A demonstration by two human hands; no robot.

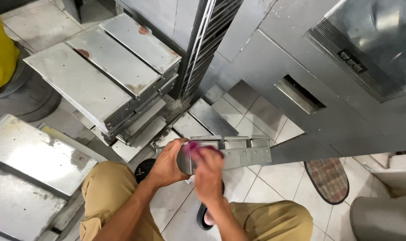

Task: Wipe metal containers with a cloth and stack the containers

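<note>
I see my left hand [165, 166] gripping the left end of the long grey sheet-metal bracket [238, 151], its long axis running rightward above the tiled floor [274, 176], while my right hand [208, 172] presses a small magenta pad [195, 146] onto it.

Two hands [167, 165] [208, 172], one metal bracket [238, 154], one pink cloth [195, 146].

The person is wearing tan cotton trousers [109, 187], the cloth creasing over both knees and showing again at the lower right of the head view. Both forearms are showing bare, with no sleeves reaching into view. A dark open sandal [203, 218] is sitting on one foot, its black sole edge curving beneath the toes, which are showing bare.
</note>
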